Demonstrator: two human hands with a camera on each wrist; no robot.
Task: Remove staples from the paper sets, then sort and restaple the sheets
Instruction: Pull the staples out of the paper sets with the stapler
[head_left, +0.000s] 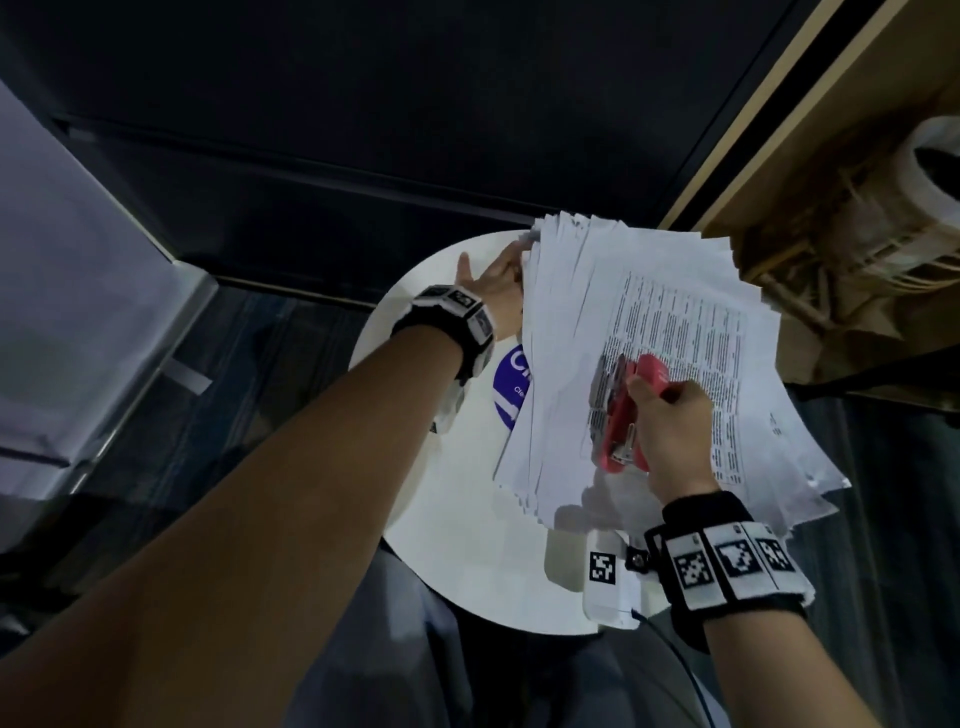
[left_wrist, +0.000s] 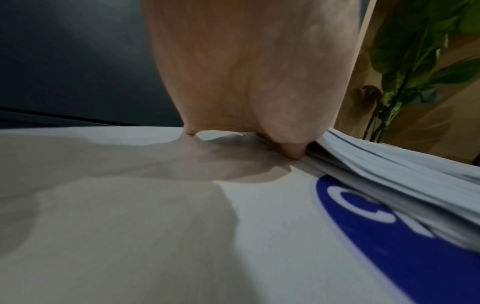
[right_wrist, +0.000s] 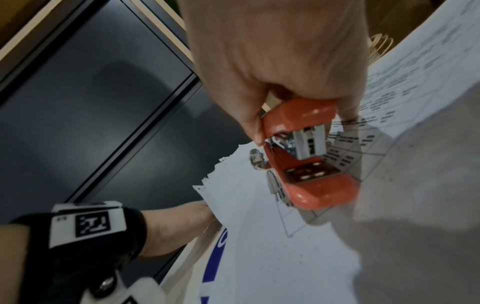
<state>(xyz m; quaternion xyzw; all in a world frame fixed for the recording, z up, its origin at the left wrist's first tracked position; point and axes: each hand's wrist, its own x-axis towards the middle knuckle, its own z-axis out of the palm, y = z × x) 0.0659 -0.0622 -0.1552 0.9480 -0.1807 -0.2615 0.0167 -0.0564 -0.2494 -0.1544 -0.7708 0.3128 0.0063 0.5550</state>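
Now the right hand (head_left: 670, 431) grips the red stapler (head_left: 626, 415) above the paper stack (head_left: 649, 322); the left hand (head_left: 493, 291), fingers straight, presses the stack's edge.

right hand (right_wrist: 280, 61) grips red stapler (right_wrist: 309, 154) — above fanned papers (right_wrist: 285, 257).

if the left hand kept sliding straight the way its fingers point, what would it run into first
Probably nothing solid soon. The left hand lies flat on the white table, its side against the paper stack, fingers aimed at the far rim. Beyond that rim only a dark panel shows; its distance is unclear.
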